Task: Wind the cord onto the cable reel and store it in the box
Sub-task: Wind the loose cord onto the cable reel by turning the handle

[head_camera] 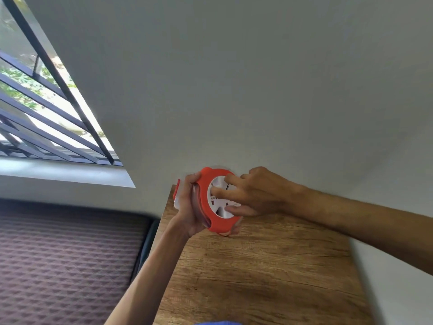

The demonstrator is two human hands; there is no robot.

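The cable reel, orange-rimmed with a white hub, is held in the air over the far left corner of the wooden counter, close to the pale wall. It stands nearly on edge, its white face turned toward 3 o'clock and a little toward the camera.

The left hand comes up from 6 o'clock and wraps the reel's rim at its 9 o'clock side, thumb across the near edge and fingers curled behind; its grip is clamped on the reel. Between the two orange flanges, by the palm, a reddish band shows that may be wound cord, but blur makes it hard to tell. A small orange and white part pokes out beyond the hand's knuckles at 9 o'clock; what it is cannot be told.

The right hand reaches in from 3 o'clock, forearm crossing above the counter's far edge. Its fingers are spread apart and laid on the white hub, with one fingertip near the hub's 12 o'clock, one pressed at its centre and one along its lower edge at 5 o'clock. They touch the hub without closing round anything.

At 9 o'clock from the counter lies a dark, diamond-patterned mattress, and above it a barred window. A sliver of blue cloth shows at 6 o'clock.
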